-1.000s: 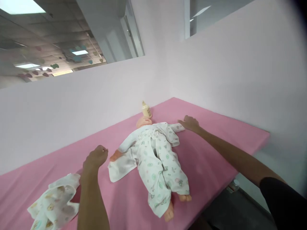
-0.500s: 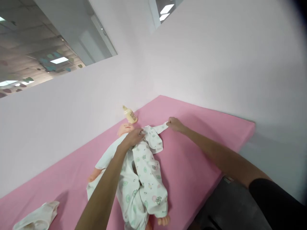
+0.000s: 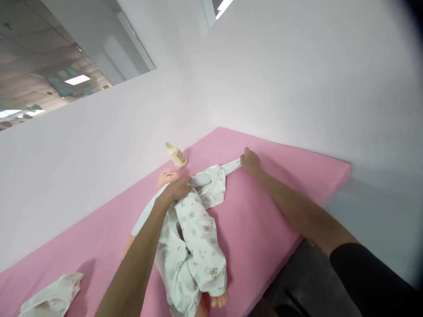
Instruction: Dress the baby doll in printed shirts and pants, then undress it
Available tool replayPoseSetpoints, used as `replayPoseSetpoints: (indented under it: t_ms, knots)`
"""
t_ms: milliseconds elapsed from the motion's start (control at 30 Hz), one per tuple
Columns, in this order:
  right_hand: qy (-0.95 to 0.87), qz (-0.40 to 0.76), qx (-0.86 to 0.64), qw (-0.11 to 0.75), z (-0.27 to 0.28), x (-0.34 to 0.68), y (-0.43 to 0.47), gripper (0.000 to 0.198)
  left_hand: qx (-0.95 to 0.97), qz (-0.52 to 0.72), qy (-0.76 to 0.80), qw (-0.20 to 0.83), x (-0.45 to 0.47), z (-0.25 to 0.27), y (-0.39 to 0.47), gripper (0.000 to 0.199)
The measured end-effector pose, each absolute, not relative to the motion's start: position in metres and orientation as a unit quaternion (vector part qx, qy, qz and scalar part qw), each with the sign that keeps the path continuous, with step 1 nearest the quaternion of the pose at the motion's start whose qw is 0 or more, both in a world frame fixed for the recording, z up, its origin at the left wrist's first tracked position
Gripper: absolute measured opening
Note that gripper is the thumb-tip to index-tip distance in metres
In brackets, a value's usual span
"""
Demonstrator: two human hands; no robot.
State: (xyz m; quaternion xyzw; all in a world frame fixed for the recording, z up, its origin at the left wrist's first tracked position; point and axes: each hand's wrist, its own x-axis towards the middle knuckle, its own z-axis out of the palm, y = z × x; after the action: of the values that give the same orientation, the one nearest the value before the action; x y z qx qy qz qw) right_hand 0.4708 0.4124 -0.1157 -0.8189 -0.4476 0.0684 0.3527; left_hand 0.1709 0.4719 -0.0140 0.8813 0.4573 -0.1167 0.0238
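Observation:
A baby doll (image 3: pixel 168 176) lies on its back on a pink mat, in a white romper (image 3: pixel 201 229) printed with small green and pink figures. My right hand (image 3: pixel 250 159) is closed on the cuff of one romper sleeve (image 3: pixel 231 166), which is stretched out to the right. My left hand (image 3: pixel 180 187) is closed at the doll's upper chest, its fingertips bent over the body and cloth there; what exactly they pinch is partly hidden. The doll's bare toes (image 3: pixel 220 300) stick out of one leg. My left forearm covers part of the doll's other side.
A pale yellow pump bottle (image 3: pixel 178 156) stands by the wall beyond the doll's head. A crumpled white cloth (image 3: pixel 53 296) lies at the lower left. The pink mat (image 3: pixel 280 176) meets white walls (image 3: pixel 280 75) behind and has an open edge toward the dark floor.
My right hand has moved right and a little away, drawing the sleeve out and spreading that side of the romper. My left hand has shifted slightly left at the doll's chest.

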Motion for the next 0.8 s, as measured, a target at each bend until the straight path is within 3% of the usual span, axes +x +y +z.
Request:
replayPoseSetpoints:
  t_ms: [100, 267, 433, 800]
  knots:
    - [-0.472, 0.034, -0.81, 0.345, -0.115, 0.456, 0.411, 0.028, 0.885, -0.128, 0.445, -0.04, 0.181, -0.019, 0.468, 0.051]
    - [-0.658, 0.0, -0.69, 0.3, -0.113, 0.43, 0.409, 0.056, 0.889, -0.139, 0.427, -0.095, 0.207, -0.028, 0.463, 0.049]
    - [-0.729, 0.005, -0.652, 0.209, -0.112, 0.414, 0.407, 0.034, 0.908, -0.129, 0.388, -0.09, 0.228, -0.035, 0.466, 0.041]
    - [-0.747, -0.019, -0.656, 0.106, -0.104, 0.422, 0.395, 0.026, 0.908, -0.111, 0.395, -0.082, 0.235, -0.052, 0.472, 0.042]
